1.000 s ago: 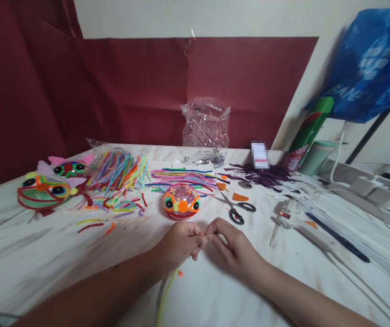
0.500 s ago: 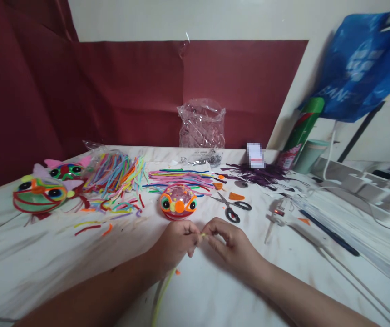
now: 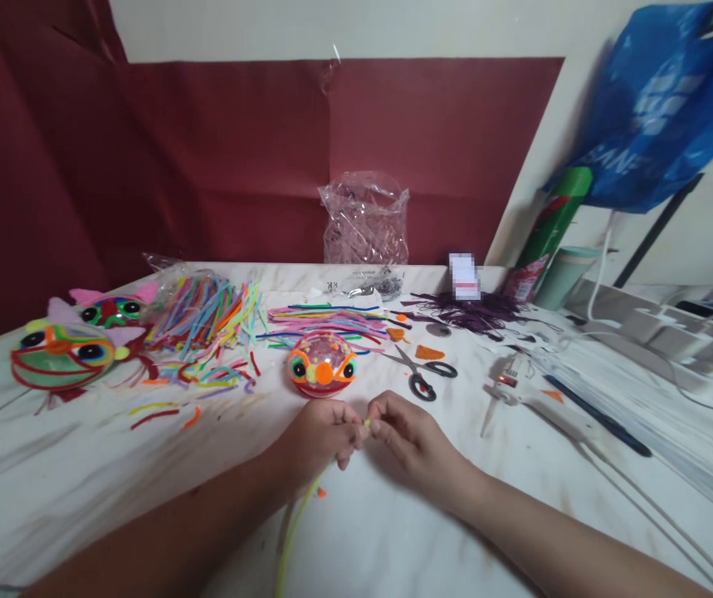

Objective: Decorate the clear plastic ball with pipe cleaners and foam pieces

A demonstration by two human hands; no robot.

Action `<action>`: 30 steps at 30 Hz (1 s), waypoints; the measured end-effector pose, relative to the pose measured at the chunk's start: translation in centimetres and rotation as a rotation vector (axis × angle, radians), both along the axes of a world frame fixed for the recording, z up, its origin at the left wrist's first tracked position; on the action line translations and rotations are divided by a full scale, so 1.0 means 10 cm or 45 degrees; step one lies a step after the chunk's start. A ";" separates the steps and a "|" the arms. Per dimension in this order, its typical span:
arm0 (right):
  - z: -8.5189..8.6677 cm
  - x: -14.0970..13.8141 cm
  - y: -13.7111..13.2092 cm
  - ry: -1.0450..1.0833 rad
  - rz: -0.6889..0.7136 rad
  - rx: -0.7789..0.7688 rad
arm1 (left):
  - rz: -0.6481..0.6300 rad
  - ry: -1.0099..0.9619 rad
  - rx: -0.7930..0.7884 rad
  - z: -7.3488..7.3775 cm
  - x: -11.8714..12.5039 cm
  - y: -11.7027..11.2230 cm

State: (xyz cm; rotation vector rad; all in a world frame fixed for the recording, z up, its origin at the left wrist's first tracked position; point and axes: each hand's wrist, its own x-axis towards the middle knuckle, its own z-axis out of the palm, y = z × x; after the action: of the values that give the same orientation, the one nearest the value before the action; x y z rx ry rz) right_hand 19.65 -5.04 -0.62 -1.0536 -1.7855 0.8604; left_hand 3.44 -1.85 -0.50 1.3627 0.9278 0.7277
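Between my two hands is the end of a yellow-green pipe cleaner, its long tail trailing down toward the table's near edge. My left hand is closed on it, the fingertips pinching close to the end. My right hand pinches the tip from the other side, and the fingertips of both hands nearly meet. Just beyond them sits a round clear ornament with a decorated face: black eyes, orange outlines, an orange round nose and a red mouth. Part of the pipe cleaner is hidden behind my left fingers.
Black-handled scissors lie right of the ornament. A glue gun rests farther right with its cord. Pipe cleaners heap at left near two finished faces. Purple strips and a clear plastic bag are behind.
The view has shifted slightly, so the tabletop things sit a little higher and farther left. Both hands keep their pinch, and a little more yellow-green shows at the fingertips.
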 end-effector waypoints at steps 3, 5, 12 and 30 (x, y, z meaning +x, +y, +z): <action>-0.01 0.05 -0.01 -0.279 0.018 0.251 | -0.020 0.177 0.154 -0.02 -0.03 0.00; -0.01 0.08 -0.01 -0.438 0.052 0.409 | -0.052 0.224 0.208 -0.03 -0.04 -0.01; 0.02 0.02 -0.02 -0.177 -0.008 0.099 | 0.049 0.290 0.443 0.05 -0.01 -0.08; 0.04 0.04 -0.03 -0.437 0.008 0.376 | -0.007 0.391 0.440 0.05 -0.04 -0.07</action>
State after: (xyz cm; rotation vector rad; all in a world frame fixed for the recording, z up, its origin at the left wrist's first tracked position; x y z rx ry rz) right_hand 20.05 -5.38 -0.25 -1.0437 -2.1236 0.4150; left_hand 3.07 -2.53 -0.03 1.8182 1.0712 0.7083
